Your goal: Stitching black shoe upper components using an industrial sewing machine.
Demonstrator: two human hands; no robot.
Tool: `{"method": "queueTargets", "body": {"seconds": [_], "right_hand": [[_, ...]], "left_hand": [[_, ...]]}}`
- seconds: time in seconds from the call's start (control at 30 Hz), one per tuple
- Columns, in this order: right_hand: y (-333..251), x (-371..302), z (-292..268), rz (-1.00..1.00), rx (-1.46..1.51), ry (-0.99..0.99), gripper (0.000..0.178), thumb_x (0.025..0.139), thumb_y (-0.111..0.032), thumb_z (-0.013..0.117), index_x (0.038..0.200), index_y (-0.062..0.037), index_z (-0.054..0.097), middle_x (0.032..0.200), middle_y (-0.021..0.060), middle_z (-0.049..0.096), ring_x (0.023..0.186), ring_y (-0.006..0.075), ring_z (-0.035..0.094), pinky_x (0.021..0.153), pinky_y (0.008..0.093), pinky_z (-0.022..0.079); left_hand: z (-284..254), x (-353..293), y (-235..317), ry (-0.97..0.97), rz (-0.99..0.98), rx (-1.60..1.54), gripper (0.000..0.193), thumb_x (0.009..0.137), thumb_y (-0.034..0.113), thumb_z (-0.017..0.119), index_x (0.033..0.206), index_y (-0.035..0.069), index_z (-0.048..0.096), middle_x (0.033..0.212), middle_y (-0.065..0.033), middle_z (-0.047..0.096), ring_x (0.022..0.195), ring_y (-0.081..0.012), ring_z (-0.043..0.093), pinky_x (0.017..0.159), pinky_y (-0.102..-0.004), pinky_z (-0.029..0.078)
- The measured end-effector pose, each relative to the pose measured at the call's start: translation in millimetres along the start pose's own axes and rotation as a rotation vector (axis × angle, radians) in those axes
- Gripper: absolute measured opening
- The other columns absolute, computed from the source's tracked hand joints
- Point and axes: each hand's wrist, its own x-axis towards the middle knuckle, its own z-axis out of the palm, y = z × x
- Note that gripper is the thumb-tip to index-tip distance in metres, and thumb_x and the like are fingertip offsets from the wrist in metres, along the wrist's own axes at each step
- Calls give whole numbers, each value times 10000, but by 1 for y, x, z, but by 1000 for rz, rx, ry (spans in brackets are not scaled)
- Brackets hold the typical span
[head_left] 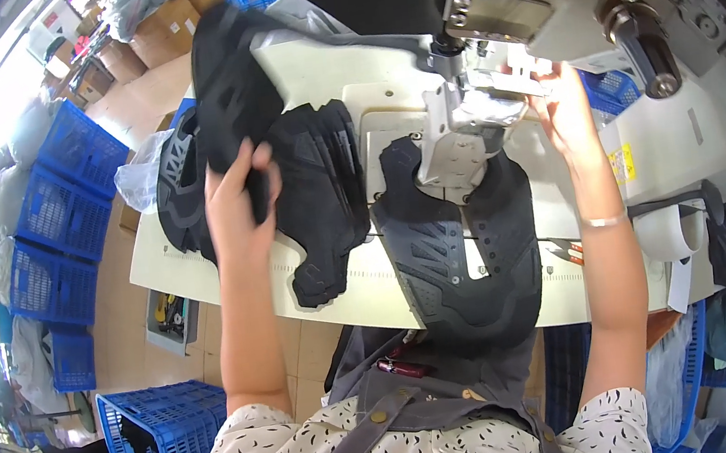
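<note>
My left hand (pixel 239 192) is closed on a black shoe upper piece (pixel 236 96), lifted and slightly blurred, above the left part of the table. Beside it lies a stack of black shoe upper pieces (pixel 320 177) with overlapping edges. Another black upper with a grey lattice pattern (pixel 183 181) is behind my left wrist. In front of me, a flat black shoe upper (pixel 458 251) lies under the sewing machine's head (pixel 467 107), its lower end reaching over the table edge. My right hand (pixel 566 113) is raised against the right side of that head; glare and machine parts hide its fingertips.
The pale sewing table (pixel 362 286) has a ruler strip along its front. Orange-handled snips (pixel 568 252) lie right of the upper. Blue crates (pixel 60 220) stand stacked at left, with another blue basket (pixel 166 436) near my left elbow. An open drawer (pixel 169 321) hangs below the table.
</note>
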Motion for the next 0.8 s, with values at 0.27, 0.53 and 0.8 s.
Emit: {"method": "queueTargets", "body": {"seconds": [0.27,0.53,0.8], "right_hand": [[3,-133,7,-43,-1379,-94,550,680,-230,705,1116,27,489,923,168,510,842,322,526,745,380,431],[18,-148,3,132,-1223,146,618,656,-188,726,1181,-3,458,778,130,488,712,278,515,678,351,436],[3,-170,18,155,-390,119,409,747,-58,628,1116,35,476,851,100,597,797,134,558,765,263,440]], "left_hand": [[-114,-42,13,167,-53,989,467,807,127,575,1212,34,362,699,-94,534,607,-178,546,629,-299,439],[-44,-65,-18,-54,761,1720,720,708,212,683,1312,51,325,1226,-214,392,1152,-347,376,942,-432,313],[4,-116,-70,-773,530,1504,737,607,309,755,1212,29,440,1260,-187,367,1183,-368,343,961,-406,296]]}}
